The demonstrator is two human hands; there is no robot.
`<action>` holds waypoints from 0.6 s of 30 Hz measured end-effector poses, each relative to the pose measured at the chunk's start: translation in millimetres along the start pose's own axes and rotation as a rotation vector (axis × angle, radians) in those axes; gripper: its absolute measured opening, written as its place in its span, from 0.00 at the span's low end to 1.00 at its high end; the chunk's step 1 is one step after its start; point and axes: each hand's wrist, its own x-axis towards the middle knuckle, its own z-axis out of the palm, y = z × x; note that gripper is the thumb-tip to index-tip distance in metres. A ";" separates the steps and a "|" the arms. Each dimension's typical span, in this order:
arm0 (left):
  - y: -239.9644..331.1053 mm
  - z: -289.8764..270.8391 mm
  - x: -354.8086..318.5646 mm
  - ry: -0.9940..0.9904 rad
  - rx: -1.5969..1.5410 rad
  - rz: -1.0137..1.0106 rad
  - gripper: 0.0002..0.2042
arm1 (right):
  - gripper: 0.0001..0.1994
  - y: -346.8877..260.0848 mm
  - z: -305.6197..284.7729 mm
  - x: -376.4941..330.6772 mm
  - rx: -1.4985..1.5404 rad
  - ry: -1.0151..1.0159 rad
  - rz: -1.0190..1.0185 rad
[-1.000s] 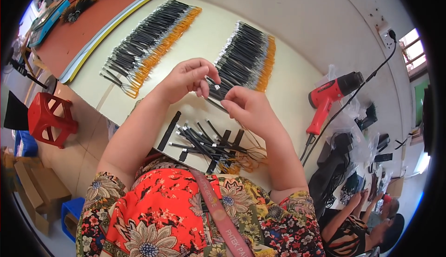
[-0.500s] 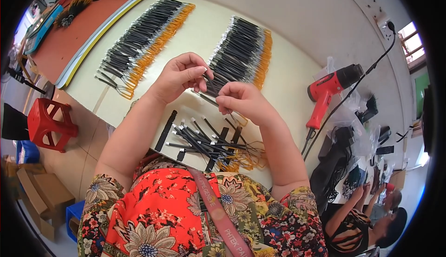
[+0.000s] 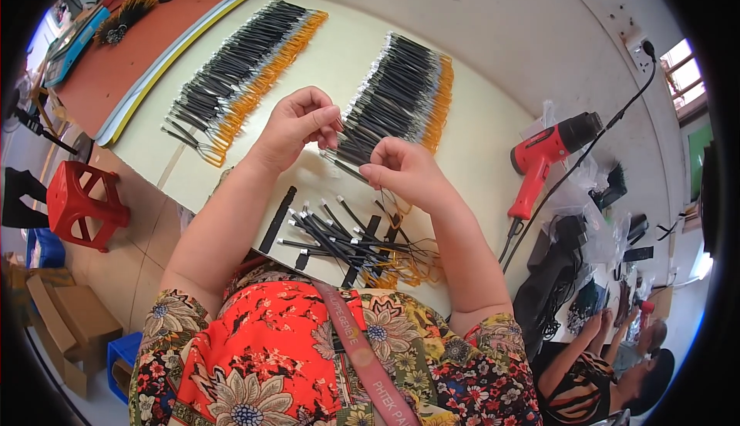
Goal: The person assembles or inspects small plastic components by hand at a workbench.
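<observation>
My left hand (image 3: 303, 127) is raised over the table with thumb and fingers pinched together; whatever sits at its fingertips is too small to make out. To its right, my right hand (image 3: 407, 172) pinches a thin black-sleeved cable (image 3: 347, 167), whose other end points toward the left hand. Thin wires hang below the right fingers. Beneath both hands lies a loose pile of black-sleeved cables (image 3: 331, 233) with white connectors and yellow wire loops. Beyond them, similar cables form a neat right row (image 3: 397, 87) and a longer left row (image 3: 247, 72).
A red heat gun (image 3: 539, 156) with a black cord stands at the table's right, near plastic bags (image 3: 590, 172). Black strips (image 3: 277, 218) lie at the near edge. Left are a red-brown table (image 3: 116, 102), red stool (image 3: 85, 202) and cardboard box (image 3: 73, 318). Another person (image 3: 593, 376) works lower right.
My hands have parted slightly, the right one shifting a little to the right. The dark piece that stretched between the fingertips no longer shows there.
</observation>
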 end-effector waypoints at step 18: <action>-0.7 -0.1 1.5 0.072 0.079 -0.013 0.08 | 0.11 -8.5 1.6 -5.3 -0.269 0.150 -0.078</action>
